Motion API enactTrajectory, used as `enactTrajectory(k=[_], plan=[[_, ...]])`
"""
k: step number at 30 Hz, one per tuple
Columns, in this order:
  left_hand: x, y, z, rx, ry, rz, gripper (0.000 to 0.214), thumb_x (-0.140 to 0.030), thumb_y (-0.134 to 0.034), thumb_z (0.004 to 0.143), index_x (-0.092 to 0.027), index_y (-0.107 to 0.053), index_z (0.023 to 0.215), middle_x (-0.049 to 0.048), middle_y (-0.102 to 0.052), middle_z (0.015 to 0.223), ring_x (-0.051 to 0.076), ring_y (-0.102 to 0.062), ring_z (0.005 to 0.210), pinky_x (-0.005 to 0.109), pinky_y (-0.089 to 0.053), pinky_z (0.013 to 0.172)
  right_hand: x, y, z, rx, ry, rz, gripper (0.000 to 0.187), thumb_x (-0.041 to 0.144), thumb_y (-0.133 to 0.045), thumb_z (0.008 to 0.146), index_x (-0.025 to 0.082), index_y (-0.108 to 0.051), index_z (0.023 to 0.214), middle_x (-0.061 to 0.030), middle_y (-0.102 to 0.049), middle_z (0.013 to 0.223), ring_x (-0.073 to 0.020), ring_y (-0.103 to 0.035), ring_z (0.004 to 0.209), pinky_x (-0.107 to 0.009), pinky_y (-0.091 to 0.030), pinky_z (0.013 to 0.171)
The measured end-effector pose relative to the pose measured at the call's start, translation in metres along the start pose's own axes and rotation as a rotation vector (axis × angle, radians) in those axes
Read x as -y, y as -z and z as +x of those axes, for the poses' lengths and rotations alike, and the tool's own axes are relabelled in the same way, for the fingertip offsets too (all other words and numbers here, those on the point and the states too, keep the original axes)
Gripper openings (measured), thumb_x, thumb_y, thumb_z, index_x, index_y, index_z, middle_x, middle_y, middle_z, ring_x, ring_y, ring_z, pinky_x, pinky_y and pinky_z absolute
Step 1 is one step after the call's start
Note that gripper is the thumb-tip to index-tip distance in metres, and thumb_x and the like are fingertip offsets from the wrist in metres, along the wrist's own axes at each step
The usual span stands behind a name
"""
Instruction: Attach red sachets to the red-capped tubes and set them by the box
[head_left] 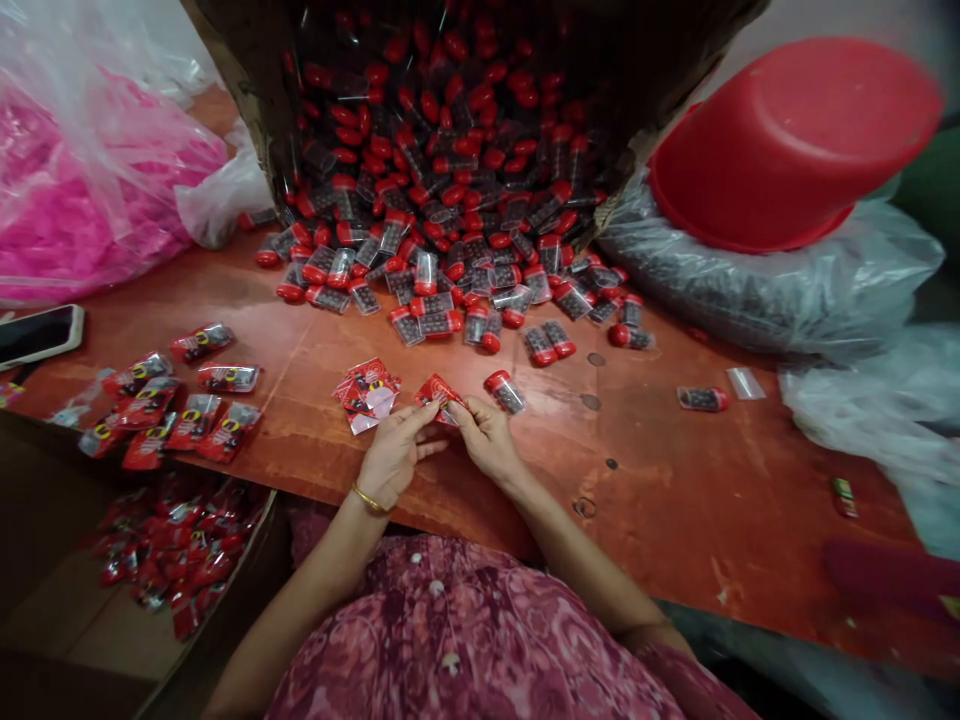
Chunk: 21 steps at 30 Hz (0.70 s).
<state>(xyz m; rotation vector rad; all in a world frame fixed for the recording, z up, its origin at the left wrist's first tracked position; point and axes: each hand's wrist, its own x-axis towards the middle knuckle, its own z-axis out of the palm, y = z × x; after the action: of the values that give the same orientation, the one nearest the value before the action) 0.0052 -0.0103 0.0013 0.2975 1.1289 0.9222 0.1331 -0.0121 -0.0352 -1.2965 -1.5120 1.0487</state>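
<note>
1. Reddish-brown counter [660, 480] spreads beneath both hands, bare for a stretch to the right hand's right.
2. Left hand [395, 450] and right hand [491, 440] are nearly closed at the fingertips, pinching one small red printed packet [435, 388] between them; it looks flat, so probably unfilled.
3. Just left of the packet, beyond the left hand, lies a small stack of similar red packets [367, 393], seemingly unused.
4. Just beyond the right hand, one red-capped container [505, 391] lies apart, without a packet.
5. Well left of the left hand, a group of red packets with containers inside [180, 400] appears finished.
6. Lower, left of the left forearm, a cardboard box [90, 660] holds many more, apparently done too.
7. Farthest ahead of both hands, a large heap of bare containers [457, 210] spills from a carton [236, 80]; most work seems left there.
</note>
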Motion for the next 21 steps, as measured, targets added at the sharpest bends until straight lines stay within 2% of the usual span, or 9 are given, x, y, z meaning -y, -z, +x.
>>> enactTrajectory(k=[2, 4, 7, 9, 12, 14, 16, 18, 21], plan=[[-0.001, 0.001, 0.002, -0.044, -0.019, -0.027, 0.039, -0.037, -0.085, 0.041, -0.015, -0.063, 0.065, -0.0008, -0.066, 0.064, 0.011, -0.06, 0.059, 0.022, -0.047, 0.056, -0.003, 0.013, -0.002, -0.037, 0.081, -0.174, 0.032, 0.041, -0.037, 0.089, 0.018, -0.056, 0.076, -0.0013, -0.056, 0.068, -0.0139, -0.052, 0.064, -0.025, -0.042, 0.061], [-0.003, 0.003, 0.005, -0.094, -0.043, -0.053, 0.039, -0.036, -0.085, 0.04, -0.015, -0.063, 0.064, -0.0017, -0.065, 0.061, 0.009, -0.058, 0.056, 0.021, -0.046, 0.055, -0.009, 0.031, -0.004, -0.122, 0.154, -0.456, 0.032, 0.044, -0.043, 0.087, 0.016, -0.058, 0.091, -0.0083, -0.062, 0.086, -0.0199, -0.056, 0.08, -0.032, -0.044, 0.073], [-0.005, 0.004, 0.006, -0.109, -0.035, -0.099, 0.039, -0.035, -0.085, 0.04, -0.016, -0.063, 0.065, -0.0022, -0.065, 0.06, 0.009, -0.058, 0.054, 0.021, -0.046, 0.055, -0.025, 0.059, -0.007, -0.186, 0.143, -0.869, 0.042, 0.046, -0.053, 0.081, 0.012, -0.058, 0.105, -0.0174, -0.062, 0.103, -0.028, -0.054, 0.092, -0.042, -0.042, 0.081], [-0.006, 0.003, 0.006, -0.101, -0.018, -0.13, 0.037, -0.033, -0.085, 0.041, -0.016, -0.063, 0.066, -0.0025, -0.065, 0.059, 0.01, -0.058, 0.053, 0.022, -0.046, 0.054, -0.034, 0.07, -0.009, -0.178, 0.117, -0.968, 0.038, 0.041, -0.05, 0.083, 0.011, -0.059, 0.104, -0.0192, -0.063, 0.103, -0.029, -0.055, 0.091, -0.043, -0.043, 0.08], [-0.006, 0.001, 0.005, -0.093, -0.002, -0.161, 0.035, -0.032, -0.085, 0.043, -0.017, -0.062, 0.065, -0.0028, -0.064, 0.058, 0.01, -0.059, 0.053, 0.022, -0.046, 0.053, -0.033, 0.073, -0.016, -0.15, 0.106, -0.804, 0.031, 0.033, -0.041, 0.086, 0.012, -0.062, 0.097, -0.0142, -0.065, 0.088, -0.024, -0.057, 0.079, -0.037, -0.046, 0.072], [-0.005, 0.001, 0.004, -0.084, -0.002, -0.162, 0.034, -0.033, -0.084, 0.045, -0.017, -0.062, 0.066, -0.0027, -0.064, 0.058, 0.01, -0.059, 0.053, 0.022, -0.047, 0.053, -0.022, 0.07, -0.023, -0.105, 0.061, -0.553, 0.03, 0.031, -0.037, 0.088, 0.014, -0.062, 0.093, -0.0071, -0.063, 0.073, -0.0179, -0.056, 0.064, -0.03, -0.045, 0.06], [-0.005, 0.001, 0.002, -0.069, -0.008, -0.146, 0.035, -0.034, -0.084, 0.045, -0.016, -0.063, 0.067, -0.0026, -0.065, 0.059, 0.01, -0.059, 0.053, 0.022, -0.047, 0.053, -0.006, 0.065, -0.029, -0.036, -0.017, -0.297, 0.031, 0.033, -0.037, 0.088, 0.015, -0.062, 0.09, -0.0005, -0.056, 0.06, -0.0122, -0.048, 0.049, -0.024, -0.04, 0.048], [-0.005, 0.0, -0.001, -0.044, -0.019, -0.113, 0.037, -0.036, -0.084, 0.043, -0.016, -0.063, 0.065, -0.0023, -0.065, 0.06, 0.01, -0.059, 0.054, 0.022, -0.048, 0.054, 0.01, 0.06, -0.034, 0.025, -0.064, -0.124, 0.03, 0.034, -0.04, 0.087, 0.016, -0.063, 0.088, 0.003, -0.05, 0.055, -0.0087, -0.04, 0.041, -0.021, -0.034, 0.042], [-0.004, -0.002, -0.005, -0.012, -0.043, -0.042, 0.038, -0.04, -0.084, 0.041, -0.014, -0.062, 0.059, -0.0017, -0.064, 0.058, 0.009, -0.058, 0.054, 0.021, -0.048, 0.055, 0.023, 0.055, -0.035, 0.053, -0.059, -0.026, 0.026, 0.032, -0.044, 0.084, 0.016, -0.065, 0.084, 0.0032, -0.051, 0.056, -0.007, -0.038, 0.041, -0.02, -0.033, 0.042]])
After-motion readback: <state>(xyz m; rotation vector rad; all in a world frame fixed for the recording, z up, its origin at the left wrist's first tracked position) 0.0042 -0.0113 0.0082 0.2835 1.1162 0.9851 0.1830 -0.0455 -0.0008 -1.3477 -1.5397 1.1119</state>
